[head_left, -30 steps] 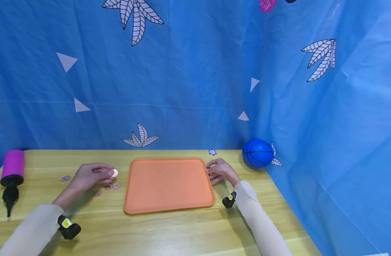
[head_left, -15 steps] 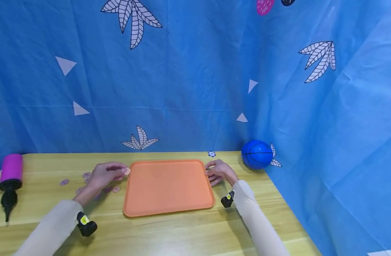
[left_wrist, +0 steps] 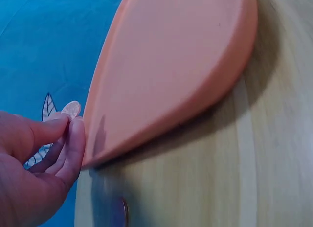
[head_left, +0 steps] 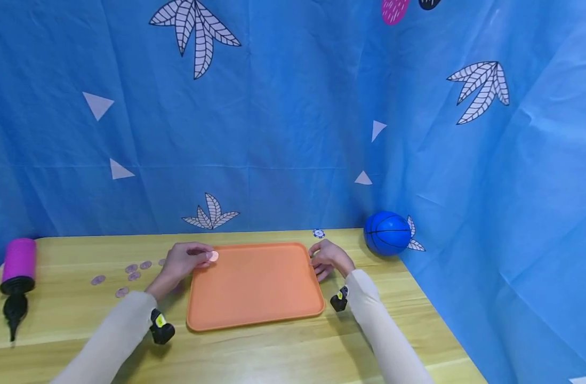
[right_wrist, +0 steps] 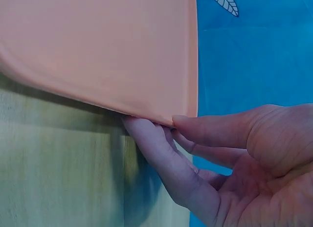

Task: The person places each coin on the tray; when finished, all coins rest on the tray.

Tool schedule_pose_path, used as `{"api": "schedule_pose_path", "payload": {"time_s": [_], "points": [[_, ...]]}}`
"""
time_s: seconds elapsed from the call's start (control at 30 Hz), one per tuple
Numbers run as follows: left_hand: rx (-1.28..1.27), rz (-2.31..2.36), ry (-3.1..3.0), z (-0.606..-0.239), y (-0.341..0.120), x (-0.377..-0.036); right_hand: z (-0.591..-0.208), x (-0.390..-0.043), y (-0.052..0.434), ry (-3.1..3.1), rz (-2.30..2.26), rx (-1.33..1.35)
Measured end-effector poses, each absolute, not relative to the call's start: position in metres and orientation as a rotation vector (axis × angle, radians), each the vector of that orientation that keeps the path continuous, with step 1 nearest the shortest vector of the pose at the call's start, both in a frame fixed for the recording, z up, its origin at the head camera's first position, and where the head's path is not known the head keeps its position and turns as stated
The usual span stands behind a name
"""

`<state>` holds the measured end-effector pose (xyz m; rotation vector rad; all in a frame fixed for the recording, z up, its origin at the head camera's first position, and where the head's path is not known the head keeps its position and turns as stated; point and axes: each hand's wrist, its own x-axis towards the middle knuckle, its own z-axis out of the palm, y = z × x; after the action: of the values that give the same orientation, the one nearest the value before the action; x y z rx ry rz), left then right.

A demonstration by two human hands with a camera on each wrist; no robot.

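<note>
Head view: a flat orange plastic tray [head_left: 254,285] lies on the pale wooden worktop [head_left: 273,352], with nothing resting inside it. The left hand [head_left: 182,261] pinches a small round copper coin [head_left: 213,256] between thumb and fingertips, holding it over the tray's far left corner. The right hand [head_left: 327,258] grips the tray's far right corner, fingers curled at the rim. More loose copper coins [head_left: 131,269] lie left of the tray, a pink and black hand pump [head_left: 15,280] farther left, and a blue ball [head_left: 386,233] right of the tray.

Left wrist view: thumb and forefinger [left_wrist: 73,139] pinch the coin [left_wrist: 72,109] just beside the tray's rim [left_wrist: 98,114].

Right wrist view: the thumb [right_wrist: 215,131] presses on top of the tray's edge [right_wrist: 193,65] while the fingers [right_wrist: 166,158] tuck under it.
</note>
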<state>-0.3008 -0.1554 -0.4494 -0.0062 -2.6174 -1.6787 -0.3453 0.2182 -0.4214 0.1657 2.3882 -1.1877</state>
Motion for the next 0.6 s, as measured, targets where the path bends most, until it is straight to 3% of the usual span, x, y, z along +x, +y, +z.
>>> {"api": "schedule_pose_path", "payload": {"time_s": [0.4,0.6], "points": [[-0.156,-2.041,-2.483,-0.447,-0.119,-0.315,-0.419,-0.347,0.217,2.387,-1.193,0.158],[-0.104,-2.189,-2.448,-0.458,-0.098,-0.317,-0.419,-0.345,0.216,2.372,-1.223,0.185]]}}
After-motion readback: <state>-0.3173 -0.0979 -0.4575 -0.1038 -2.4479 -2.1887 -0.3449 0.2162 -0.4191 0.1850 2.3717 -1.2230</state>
